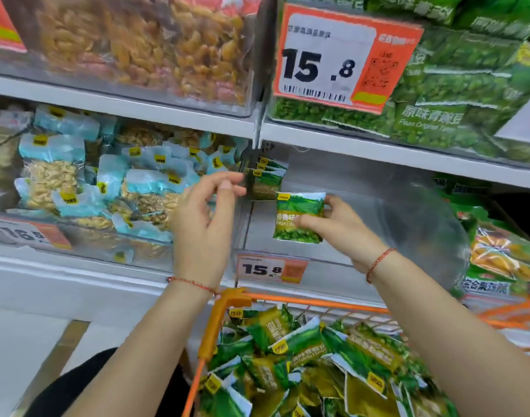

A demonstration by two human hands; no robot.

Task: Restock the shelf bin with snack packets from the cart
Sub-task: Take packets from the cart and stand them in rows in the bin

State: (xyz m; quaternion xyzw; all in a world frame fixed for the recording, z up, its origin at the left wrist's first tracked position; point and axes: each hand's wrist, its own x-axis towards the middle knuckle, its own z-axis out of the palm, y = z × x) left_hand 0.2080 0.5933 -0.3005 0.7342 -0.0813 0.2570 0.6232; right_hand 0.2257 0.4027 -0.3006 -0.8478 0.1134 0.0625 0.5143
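Packet: green snack packet (298,216) upright, pinched by its right edge between thumb and fingers (310,225) of the right hand (339,230), held in the mouth of the clear shelf bin (363,188).
Bin: transparent walls, mostly bare floor behind the fingers; a few like packets (266,176) standing in the back left corner, just above the held one.
Left hand (202,227): raised beside the bin's left wall, fingers loosely curled, grasping nothing.
Cart (288,299): orange rim below both wrists, heaped with green and yellow packets (318,362).
Price tag (271,269): 15.8, on the bin front under the fingers.
Shelves: white shelf (122,106) above; blue-topped packs (107,182) left of the left fingers; green pea bags (453,94) overhead.
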